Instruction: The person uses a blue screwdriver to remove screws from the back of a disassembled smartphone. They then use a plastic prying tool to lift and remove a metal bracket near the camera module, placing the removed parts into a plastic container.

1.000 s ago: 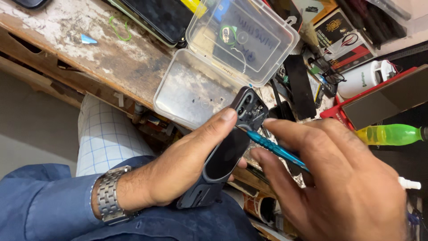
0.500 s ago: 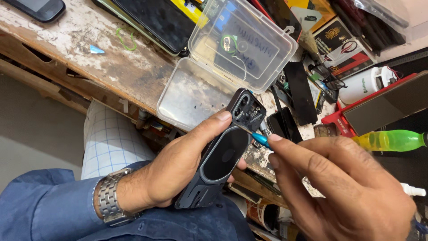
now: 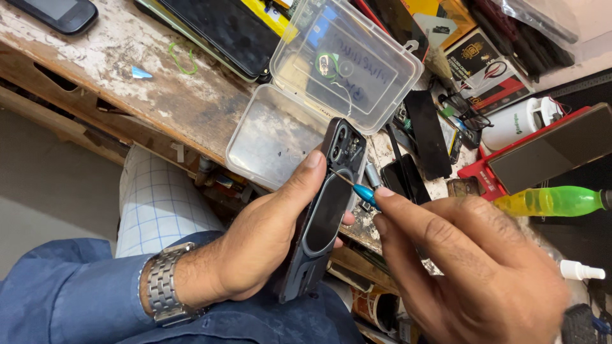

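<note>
The left hand [image 3: 255, 245] is wrapped around a dark opened phone [image 3: 326, 210], thumb lying along its near edge and fingers hidden behind it, so the phone stands clamped and tilted just in front of the clear plastic box [image 3: 319, 95]; the phone's upper end, with its camera openings, overlaps the box's lower tray in the view; the right hand [image 3: 472, 267] has its fingertips pinched together on a blue-handled screwdriver [image 3: 364, 193], whose thin tip touches the phone's edge just below the camera openings; the box lies open on the worn wooden bench [image 3: 159, 95], its lid propped back and a small green-ringed part inside; to the right of the box a black slab [image 3: 428, 134] lies flat, and farther right a red tray [image 3: 542, 153] and a green-yellow bottle [image 3: 551, 200] on its side; far left of the box a small dark handset [image 3: 54, 13] rests at the bench corner; a steel watch [image 3: 164, 290] circles the left wrist.
</note>
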